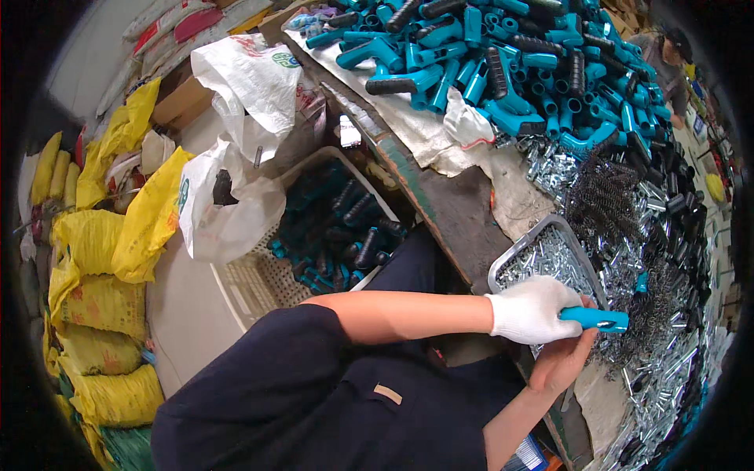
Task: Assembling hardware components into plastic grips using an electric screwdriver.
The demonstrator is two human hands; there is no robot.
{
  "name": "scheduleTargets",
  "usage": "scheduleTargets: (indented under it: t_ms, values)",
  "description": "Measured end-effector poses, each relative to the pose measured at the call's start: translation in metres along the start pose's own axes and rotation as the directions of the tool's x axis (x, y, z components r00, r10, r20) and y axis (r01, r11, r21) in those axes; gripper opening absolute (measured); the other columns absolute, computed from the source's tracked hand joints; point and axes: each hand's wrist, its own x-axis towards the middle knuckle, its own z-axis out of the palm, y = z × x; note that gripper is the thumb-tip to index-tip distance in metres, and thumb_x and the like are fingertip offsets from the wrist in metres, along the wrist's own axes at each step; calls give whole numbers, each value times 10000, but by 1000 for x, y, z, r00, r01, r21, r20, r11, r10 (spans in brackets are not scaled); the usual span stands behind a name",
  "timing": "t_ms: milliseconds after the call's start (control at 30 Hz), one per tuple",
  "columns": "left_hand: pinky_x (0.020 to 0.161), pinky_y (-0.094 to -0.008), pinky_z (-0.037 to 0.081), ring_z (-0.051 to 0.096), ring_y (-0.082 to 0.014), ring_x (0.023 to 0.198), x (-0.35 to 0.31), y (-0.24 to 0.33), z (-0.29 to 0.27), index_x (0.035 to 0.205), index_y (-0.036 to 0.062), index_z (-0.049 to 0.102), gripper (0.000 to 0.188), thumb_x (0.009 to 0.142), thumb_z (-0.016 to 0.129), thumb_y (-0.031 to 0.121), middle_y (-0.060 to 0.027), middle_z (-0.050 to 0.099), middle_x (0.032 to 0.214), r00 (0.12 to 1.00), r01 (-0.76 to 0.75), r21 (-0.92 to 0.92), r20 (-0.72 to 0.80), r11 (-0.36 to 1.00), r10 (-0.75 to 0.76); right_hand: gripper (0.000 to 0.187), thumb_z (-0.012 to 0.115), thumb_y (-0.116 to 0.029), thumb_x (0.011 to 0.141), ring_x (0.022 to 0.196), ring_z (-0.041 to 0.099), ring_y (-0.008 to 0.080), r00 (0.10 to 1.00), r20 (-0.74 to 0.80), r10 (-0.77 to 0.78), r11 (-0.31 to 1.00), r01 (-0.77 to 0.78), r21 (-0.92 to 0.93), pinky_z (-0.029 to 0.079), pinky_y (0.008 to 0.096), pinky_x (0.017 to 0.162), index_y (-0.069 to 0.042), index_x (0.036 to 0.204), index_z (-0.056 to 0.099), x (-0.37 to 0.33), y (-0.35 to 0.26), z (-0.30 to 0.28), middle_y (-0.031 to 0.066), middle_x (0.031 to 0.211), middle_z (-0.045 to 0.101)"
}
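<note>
We see the left hand (536,309) pinching a teal handle (601,320) over the near-right corner of a metal tray (496,271); the right hand (559,365) touches it from below, its grip partly hidden, so we cannot tell how closed. Should the glove slip, we might drop it into springs (601,200).

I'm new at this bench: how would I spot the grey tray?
On the workbench, find the big teal heap. Lower in view, partly hidden by the gloved left hand, is the grey tray. Its rim encloses small silvery pieces, unlike the loose springs beside it.
</note>
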Motion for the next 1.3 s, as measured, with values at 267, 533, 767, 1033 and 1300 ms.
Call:
scheduleTargets:
  t_ms: [267, 533, 767, 1033, 1300]
  values:
    - [703, -479, 488, 624, -411, 760, 20, -13, 11, 900, 67, 648, 280, 869, 537, 322, -214, 636, 779, 998, -55, 223, -8, 973, 58, 492, 407, -370, 1019, 1258, 456, 198, 987, -152, -51, 986, 74, 150, 311, 400, 1097, -69, 1407, 391, 1, -18, -18, 76, 1407, 453]
    - [603, -420, 539, 679, -332, 703, 28, -53, 18, 777, 15, 693, 123, 744, 598, 86, -181, 655, 718, 985, -169, 775, 115, 609, 127, 345, 437, -331, 1017, 745, 487, 114, 988, -144, 49, 989, -28, 148, 414, 238, 569, -61, 1224, 494, -8, -17, -14, 30, 1062, 552]
    - [598, -409, 537, 687, -310, 706, 35, -54, 12, 697, 31, 703, 115, 706, 607, 93, -163, 667, 722, 989, -108, 822, 30, 559, 146, 426, 423, -333, 1025, 715, 458, 102, 961, -259, 96, 994, -81, 68, 406, 223, 544, -26, 1318, 450, -12, -17, 2, 29, 979, 520]
    - [592, -413, 534, 685, -316, 698, 37, -52, 7, 709, 34, 697, 106, 679, 619, 99, -171, 671, 731, 983, -183, 817, 139, 547, 121, 487, 421, -327, 1025, 684, 464, 61, 980, -73, 185, 981, -180, 66, 395, 177, 508, -38, 1415, 373, -20, -17, 7, 7, 918, 506]
    - [663, -448, 526, 664, -377, 759, 36, -31, 8, 751, 12, 653, 132, 689, 626, 125, -198, 653, 738, 951, -176, 525, -127, 833, 281, 425, 450, -363, 1008, 719, 522, 110, 966, -194, 171, 982, -182, -41, 421, 247, 549, -72, 1317, 459, -21, -8, -4, 28, 935, 550]
